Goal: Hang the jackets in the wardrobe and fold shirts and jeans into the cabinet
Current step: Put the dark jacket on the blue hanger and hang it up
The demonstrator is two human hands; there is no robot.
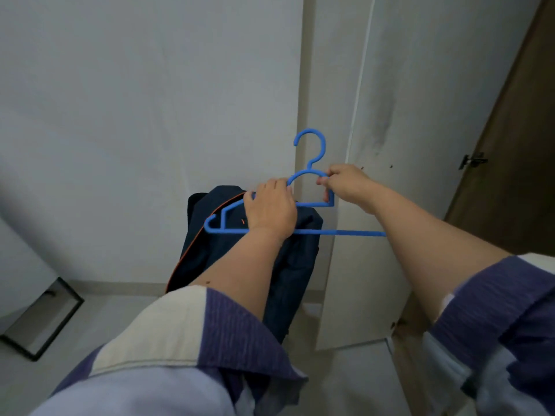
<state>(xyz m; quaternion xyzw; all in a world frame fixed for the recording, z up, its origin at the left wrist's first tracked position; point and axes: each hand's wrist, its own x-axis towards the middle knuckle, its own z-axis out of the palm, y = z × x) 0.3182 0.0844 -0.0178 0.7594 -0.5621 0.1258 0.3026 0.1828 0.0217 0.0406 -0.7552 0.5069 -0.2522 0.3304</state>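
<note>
A blue plastic hanger (310, 151) is held upright in front of a white wall, its hook pointing up. My right hand (345, 183) pinches the hanger's right shoulder just below the hook. My left hand (270, 210) grips a dark navy jacket (210, 244) with orange piping at its collar, pressed against the hanger's left side. The jacket hangs down behind my left forearm, and its lower part is hidden by my sleeve.
A pale wardrobe door (369, 205) stands open to the right of the hanger. A brown room door (516, 175) with a metal latch is at the far right. A black metal frame (45, 319) sits on the floor at the lower left.
</note>
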